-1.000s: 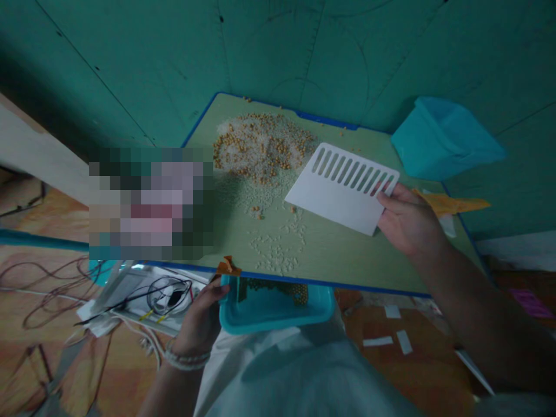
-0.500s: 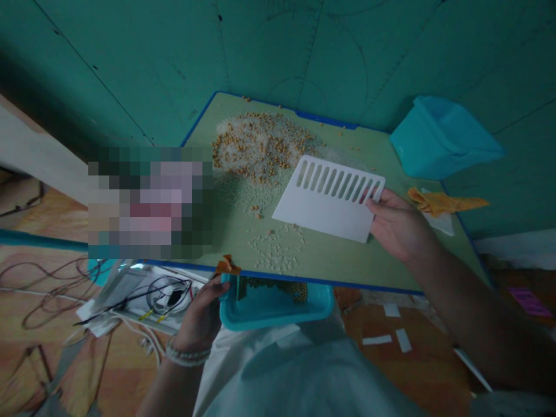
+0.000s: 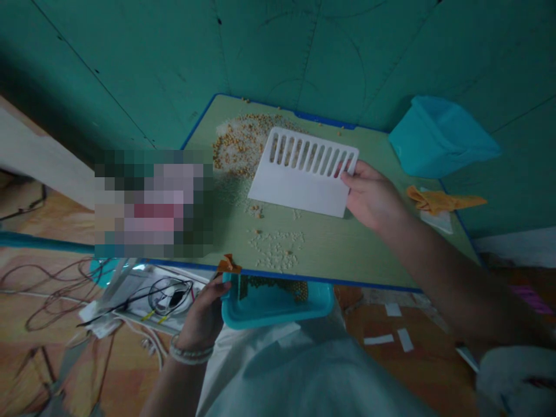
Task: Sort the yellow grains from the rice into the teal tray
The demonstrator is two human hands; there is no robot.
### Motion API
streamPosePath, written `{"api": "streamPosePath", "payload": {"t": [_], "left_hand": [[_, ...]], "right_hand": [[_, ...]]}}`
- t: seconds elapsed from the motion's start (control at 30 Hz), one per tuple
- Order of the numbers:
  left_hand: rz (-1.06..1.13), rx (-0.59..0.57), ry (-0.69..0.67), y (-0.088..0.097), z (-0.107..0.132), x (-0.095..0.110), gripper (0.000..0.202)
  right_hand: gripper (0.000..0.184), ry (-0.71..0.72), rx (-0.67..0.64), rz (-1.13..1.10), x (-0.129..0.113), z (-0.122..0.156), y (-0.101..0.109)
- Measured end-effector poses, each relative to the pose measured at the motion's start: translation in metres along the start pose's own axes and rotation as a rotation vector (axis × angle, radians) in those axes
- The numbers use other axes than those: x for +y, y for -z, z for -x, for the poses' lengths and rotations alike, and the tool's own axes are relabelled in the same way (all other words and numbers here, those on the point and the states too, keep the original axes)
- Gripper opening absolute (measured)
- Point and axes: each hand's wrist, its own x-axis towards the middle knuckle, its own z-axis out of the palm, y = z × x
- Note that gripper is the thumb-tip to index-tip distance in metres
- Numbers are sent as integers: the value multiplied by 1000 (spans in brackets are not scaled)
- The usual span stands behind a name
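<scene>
In my right hand [image 3: 369, 191] is a white plastic scraper [image 3: 299, 185] with a row of slots, pinched at its right end between thumb and fingers. The scraper hangs over the table, covering the right part of a pile of soybeans and rice [image 3: 238, 145]. Scattered rice grains [image 3: 278, 249] and a few soybeans lie between the pile and the near edge. My left hand [image 3: 206, 310] grips the left rim of a turquoise tray [image 3: 269, 315], held just below that edge. Soybeans [image 3: 297, 291] lie inside the tray; part of it is hidden under the tabletop.
At the right back of the table [image 3: 369, 255] stands a turquoise bin [image 3: 438, 139], with an orange cloth [image 3: 443, 201] near it. A pixelated patch hides the left side. Orange tape [image 3: 229, 264] sticks to the front edge. Cables [image 3: 65, 289] lie at left.
My right hand has moved the scraper left and farther back, over part of the pile. One or two loose soybeans near the front have shifted. My left hand and the tray stay nearly still.
</scene>
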Motion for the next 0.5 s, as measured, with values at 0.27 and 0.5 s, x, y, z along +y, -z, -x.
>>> {"api": "streamPosePath", "payload": {"t": [0.27, 0.5], "left_hand": [[49, 50, 17, 5, 6, 1, 12], [51, 61, -8, -1, 4, 3, 9]], "right_hand": [[14, -76, -130, 23, 8, -18, -19], [13, -114, -157, 19, 7, -13, -18]]}}
